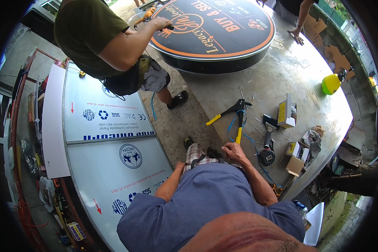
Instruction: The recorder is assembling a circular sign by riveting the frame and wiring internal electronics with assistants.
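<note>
My right hand (234, 151) is at the near edge of the metal table (298, 80), fingers curled in a pinch. What they hold, if anything, is too small to make out. Just beyond it lies a hand riveter (236, 110) with a black body and spread yellow handles, one handle end close to my fingers. A thin blue strap (250, 140) winds past the riveter. My left hand (180, 165) hangs low beside my plaid shorts (194, 153), its fingers hidden. To the right, a black handled tool (268, 136) with a wide flat head lies among scattered rivets (259, 101).
A large oval sign (214, 38) covers the table's far end. One person (92, 38) leans over it from the left; another's hand (297, 36) rests on the table. Small boxes (287, 111) and a yellow-green spray bottle (332, 83) stand right. Film-covered panels (113, 155) lie left.
</note>
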### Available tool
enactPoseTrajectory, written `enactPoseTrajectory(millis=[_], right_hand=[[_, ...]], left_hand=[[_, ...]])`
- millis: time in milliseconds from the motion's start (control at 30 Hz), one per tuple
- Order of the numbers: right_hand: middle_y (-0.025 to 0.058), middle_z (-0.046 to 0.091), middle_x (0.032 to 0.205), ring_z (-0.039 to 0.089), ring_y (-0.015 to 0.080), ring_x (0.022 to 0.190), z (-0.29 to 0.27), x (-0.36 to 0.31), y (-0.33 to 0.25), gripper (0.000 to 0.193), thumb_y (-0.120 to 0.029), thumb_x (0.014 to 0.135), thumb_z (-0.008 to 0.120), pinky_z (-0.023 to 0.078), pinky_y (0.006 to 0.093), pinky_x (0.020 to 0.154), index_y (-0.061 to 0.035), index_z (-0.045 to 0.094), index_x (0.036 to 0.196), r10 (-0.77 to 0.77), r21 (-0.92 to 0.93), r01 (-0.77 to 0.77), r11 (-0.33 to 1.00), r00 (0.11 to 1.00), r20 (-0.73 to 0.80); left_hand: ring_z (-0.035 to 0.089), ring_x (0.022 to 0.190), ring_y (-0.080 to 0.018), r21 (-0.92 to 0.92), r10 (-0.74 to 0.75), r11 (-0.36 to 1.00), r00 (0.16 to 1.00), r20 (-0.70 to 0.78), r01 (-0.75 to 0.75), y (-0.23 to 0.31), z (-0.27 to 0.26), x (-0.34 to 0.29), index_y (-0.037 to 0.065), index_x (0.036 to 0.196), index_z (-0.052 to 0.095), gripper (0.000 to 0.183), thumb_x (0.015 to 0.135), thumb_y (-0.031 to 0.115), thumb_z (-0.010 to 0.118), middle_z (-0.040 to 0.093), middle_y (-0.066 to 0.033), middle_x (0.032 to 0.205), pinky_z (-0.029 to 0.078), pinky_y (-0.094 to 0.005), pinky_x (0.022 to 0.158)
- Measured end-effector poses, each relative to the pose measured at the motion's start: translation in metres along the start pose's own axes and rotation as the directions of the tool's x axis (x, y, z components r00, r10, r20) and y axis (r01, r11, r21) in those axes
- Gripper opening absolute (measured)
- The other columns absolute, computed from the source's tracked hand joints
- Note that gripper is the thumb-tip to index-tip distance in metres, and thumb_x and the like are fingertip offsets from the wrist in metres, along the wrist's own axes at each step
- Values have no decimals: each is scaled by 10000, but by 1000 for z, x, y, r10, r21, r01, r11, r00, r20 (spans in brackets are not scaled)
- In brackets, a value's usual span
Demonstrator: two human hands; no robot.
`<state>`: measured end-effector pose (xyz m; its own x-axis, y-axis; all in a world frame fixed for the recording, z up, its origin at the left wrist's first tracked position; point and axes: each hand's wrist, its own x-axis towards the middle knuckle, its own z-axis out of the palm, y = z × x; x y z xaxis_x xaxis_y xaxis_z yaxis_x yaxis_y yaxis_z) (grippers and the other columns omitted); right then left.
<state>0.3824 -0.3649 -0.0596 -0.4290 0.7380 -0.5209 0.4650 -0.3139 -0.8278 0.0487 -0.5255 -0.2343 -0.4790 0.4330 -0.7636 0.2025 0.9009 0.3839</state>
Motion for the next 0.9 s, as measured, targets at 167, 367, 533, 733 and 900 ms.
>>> enactPoseTrajectory(millis=[167,367,533,733,900], right_hand=[[67,630,582,611,150,486,-2,0,-1,287,-228,945,597,465,310,473,19,671,820,-34,-32,34,999,999,0],[68,623,580,584,138,478,1,3,2,289,-233,937,624,448,309,471,18,662,798,-22,41,22,999,1000,-5],[48,606,573,567,121,459,1,2,1,271,-222,946,619,431,296,439,9,657,811,-27,34,27,999,1000,-3],[52,607,564,572,126,453,0,-1,-3,267,-213,946,622,439,297,439,17,666,818,11,80,-11,997,1000,-3],[31,591,566,544,114,444,0,1,0,276,-229,955,617,415,286,423,2,648,807,-27,15,27,1000,1000,-5]], left_hand=[[697,928,-344,107,54,993,998,-34,-50,-15,7,20,-126,992,679,371,776,175,686,714,-249,955,500,-431,753],[696,885,-310,13,38,999,999,-1,-38,-16,3,15,-97,974,704,386,769,230,697,713,-244,951,503,-418,739],[691,974,-341,93,22,995,1000,-8,-21,-8,0,6,-59,1002,725,348,784,207,673,710,-249,1016,503,-400,799],[695,977,-332,-43,-46,998,998,34,47,-13,1,11,-85,984,719,443,711,261,770,711,-245,1024,508,-409,800],[697,968,-345,11,-16,1000,1000,12,16,-23,4,24,-78,965,723,409,731,257,741,713,-249,999,507,-418,795]])
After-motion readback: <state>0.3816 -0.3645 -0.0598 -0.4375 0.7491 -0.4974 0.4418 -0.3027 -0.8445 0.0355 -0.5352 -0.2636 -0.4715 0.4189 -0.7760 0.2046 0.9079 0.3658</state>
